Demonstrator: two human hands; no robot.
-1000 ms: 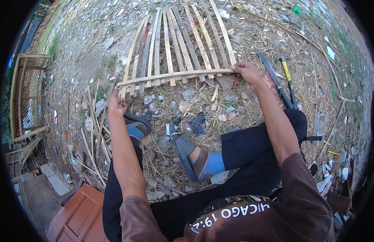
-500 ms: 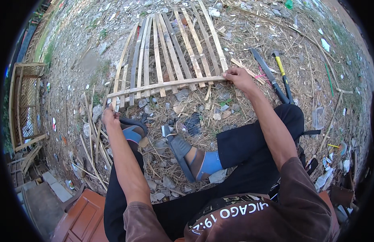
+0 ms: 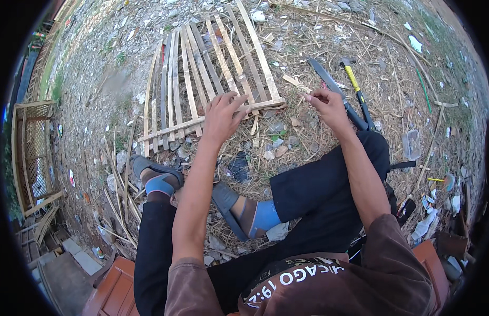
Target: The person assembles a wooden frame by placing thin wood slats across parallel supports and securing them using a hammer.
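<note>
A panel of bamboo slats [image 3: 202, 68] lies on the littered ground in front of me, its strips fanned away and crossed by one slat [image 3: 165, 129] near my feet. My left hand [image 3: 221, 117] rests flat on the panel's near middle, fingers spread over the cross slat. My right hand [image 3: 324, 101] hovers just right of the panel's corner, fingertips pinched on something too small to make out. A long dark blade [image 3: 334, 90] and a yellow-handled hammer [image 3: 355, 87] lie just beyond the right hand.
A bamboo lattice frame [image 3: 28, 152] stands at the left. Loose bamboo strips [image 3: 115, 174] lie by my left foot. Dry straw, stones and scraps of plastic [image 3: 413, 145] cover the ground. My sandalled feet [image 3: 239, 210] sit below the panel. A reddish wooden object [image 3: 113, 289] is at lower left.
My left hand moved from the panel's left end to its middle. My right hand let go of the cross slat's right end and lifted to the right.
</note>
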